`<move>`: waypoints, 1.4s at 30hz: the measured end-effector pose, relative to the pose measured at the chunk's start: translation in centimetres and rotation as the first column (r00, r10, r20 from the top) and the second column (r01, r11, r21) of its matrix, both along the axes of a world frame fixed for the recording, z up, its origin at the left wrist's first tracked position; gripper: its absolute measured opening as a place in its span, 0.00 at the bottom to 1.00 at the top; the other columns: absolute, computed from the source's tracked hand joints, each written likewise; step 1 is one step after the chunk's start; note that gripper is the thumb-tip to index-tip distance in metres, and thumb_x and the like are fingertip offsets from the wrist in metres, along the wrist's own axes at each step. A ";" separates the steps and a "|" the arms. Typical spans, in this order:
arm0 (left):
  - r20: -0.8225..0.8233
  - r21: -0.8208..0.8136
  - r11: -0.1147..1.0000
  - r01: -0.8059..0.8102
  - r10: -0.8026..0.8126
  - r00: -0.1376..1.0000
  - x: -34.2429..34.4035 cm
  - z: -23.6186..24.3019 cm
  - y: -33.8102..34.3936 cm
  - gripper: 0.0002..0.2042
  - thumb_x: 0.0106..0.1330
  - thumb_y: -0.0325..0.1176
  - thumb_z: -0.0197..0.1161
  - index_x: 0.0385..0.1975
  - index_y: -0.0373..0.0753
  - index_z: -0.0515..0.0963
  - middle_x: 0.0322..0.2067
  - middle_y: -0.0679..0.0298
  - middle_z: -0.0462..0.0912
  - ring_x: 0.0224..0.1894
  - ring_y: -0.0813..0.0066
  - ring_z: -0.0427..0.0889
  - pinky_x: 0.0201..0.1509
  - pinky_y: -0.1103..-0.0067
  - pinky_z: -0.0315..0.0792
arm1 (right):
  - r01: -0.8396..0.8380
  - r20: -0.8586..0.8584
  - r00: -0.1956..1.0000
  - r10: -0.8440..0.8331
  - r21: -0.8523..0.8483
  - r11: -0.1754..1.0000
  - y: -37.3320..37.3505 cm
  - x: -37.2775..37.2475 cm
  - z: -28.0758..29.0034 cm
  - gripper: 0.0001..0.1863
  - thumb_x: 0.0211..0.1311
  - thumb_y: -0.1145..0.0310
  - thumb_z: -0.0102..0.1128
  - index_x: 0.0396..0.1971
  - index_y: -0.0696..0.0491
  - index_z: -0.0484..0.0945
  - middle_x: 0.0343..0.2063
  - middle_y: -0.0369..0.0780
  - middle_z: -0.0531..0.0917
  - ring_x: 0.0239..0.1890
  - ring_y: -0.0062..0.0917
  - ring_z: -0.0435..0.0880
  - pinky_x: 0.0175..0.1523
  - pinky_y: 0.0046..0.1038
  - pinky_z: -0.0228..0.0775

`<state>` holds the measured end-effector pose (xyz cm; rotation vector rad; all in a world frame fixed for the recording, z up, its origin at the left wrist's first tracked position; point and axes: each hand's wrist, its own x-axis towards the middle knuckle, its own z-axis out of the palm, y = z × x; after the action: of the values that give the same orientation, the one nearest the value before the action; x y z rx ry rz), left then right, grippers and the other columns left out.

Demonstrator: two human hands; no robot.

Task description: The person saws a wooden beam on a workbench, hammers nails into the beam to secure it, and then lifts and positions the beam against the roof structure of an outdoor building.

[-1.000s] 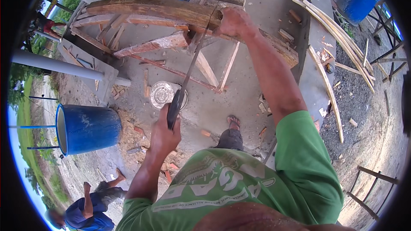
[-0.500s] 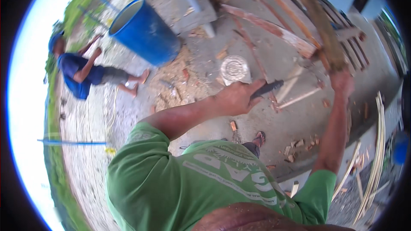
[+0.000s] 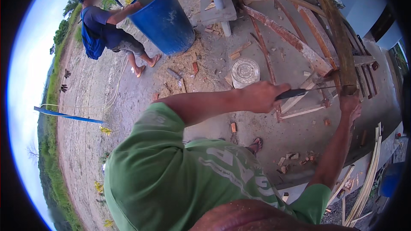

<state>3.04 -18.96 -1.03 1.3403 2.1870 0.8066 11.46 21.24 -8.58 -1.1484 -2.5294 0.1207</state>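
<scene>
My left hand [image 3: 262, 96] is closed around the black handle of a tool with a thin blade [image 3: 291, 94]. The blade is seen nearly edge-on, so I cannot tell whether it is a saw or a machete. It points right and reaches the near end of a long, weathered wooden beam [image 3: 334, 30]. Just below that end, my right hand [image 3: 350, 105] is wrapped against the wood, its fingers partly hidden. The beam slants away to the top of the view, over other reddish timbers [image 3: 291, 38].
A round, pale lidded bucket [image 3: 245, 72] stands beyond my left arm. Another person [image 3: 96, 25] leans at a tall blue barrel [image 3: 167, 21]. Wood scraps [image 3: 293, 156] and sawdust [image 3: 180, 75] litter the concrete; long thin strips [image 3: 368, 175] lie at the lower right.
My left hand has moved right with the tool, bringing its blade to the beam's end. My right hand stays at the beam. The other person has reached to the barrel's rim.
</scene>
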 end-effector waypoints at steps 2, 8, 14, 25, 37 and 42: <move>-0.077 -0.049 0.996 -0.080 0.076 0.994 1.0 -0.8 -5.1 0.19 0.66 0.30 0.59 0.57 0.39 0.68 0.26 0.45 0.82 0.31 0.44 0.84 0.36 0.56 0.78 | 0.046 0.047 0.998 -0.049 0.053 0.998 -1.6 -0.2 1.7 0.34 0.52 0.41 0.66 0.54 0.47 0.74 0.41 0.50 0.86 0.46 0.50 0.85 0.49 0.49 0.75; -0.251 0.245 0.969 -0.014 0.077 0.965 -3.4 -3.0 12.9 0.19 0.65 0.32 0.61 0.54 0.36 0.69 0.30 0.44 0.83 0.36 0.40 0.84 0.40 0.56 0.78 | 0.060 0.039 0.997 -0.063 0.092 0.994 -4.2 -2.1 3.4 0.38 0.47 0.35 0.69 0.52 0.47 0.75 0.39 0.47 0.87 0.44 0.48 0.85 0.47 0.50 0.76; -0.158 0.129 0.990 0.051 -0.030 0.987 -1.9 -1.4 11.7 0.22 0.62 0.30 0.62 0.56 0.36 0.67 0.29 0.43 0.82 0.37 0.38 0.83 0.43 0.53 0.76 | -0.014 0.018 1.000 0.014 0.008 1.000 -1.6 -0.7 1.3 0.35 0.51 0.40 0.67 0.55 0.44 0.74 0.39 0.50 0.86 0.44 0.50 0.85 0.49 0.50 0.75; -0.291 0.217 0.976 0.038 0.028 0.956 -5.2 -2.9 12.8 0.21 0.64 0.31 0.61 0.56 0.36 0.67 0.30 0.37 0.81 0.36 0.34 0.82 0.41 0.52 0.76 | 0.053 0.028 0.998 -0.051 -0.086 0.995 -5.1 -3.0 4.2 0.32 0.52 0.51 0.68 0.55 0.50 0.73 0.39 0.52 0.86 0.44 0.48 0.86 0.51 0.47 0.77; -0.161 0.031 1.000 0.004 0.001 0.987 -3.0 -1.8 -0.5 0.25 0.65 0.31 0.62 0.62 0.39 0.66 0.33 0.41 0.83 0.40 0.38 0.83 0.40 0.56 0.79 | 0.157 0.060 0.987 -0.152 -0.105 0.982 -3.2 0.2 3.6 0.32 0.49 0.52 0.71 0.52 0.52 0.73 0.41 0.50 0.86 0.47 0.46 0.86 0.51 0.44 0.77; -0.282 0.206 0.974 0.095 -0.034 0.959 -5.3 -2.1 19.9 0.20 0.66 0.32 0.58 0.56 0.35 0.67 0.32 0.37 0.81 0.40 0.35 0.80 0.42 0.52 0.74 | 0.081 -0.005 0.997 -0.082 -0.106 0.991 -4.6 -2.1 4.1 0.38 0.46 0.45 0.74 0.55 0.51 0.73 0.41 0.51 0.86 0.48 0.47 0.85 0.51 0.45 0.77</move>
<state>-2.26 0.91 -3.15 1.7157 2.3015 0.9009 9.40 16.67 -4.52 -1.2871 -2.4898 0.2409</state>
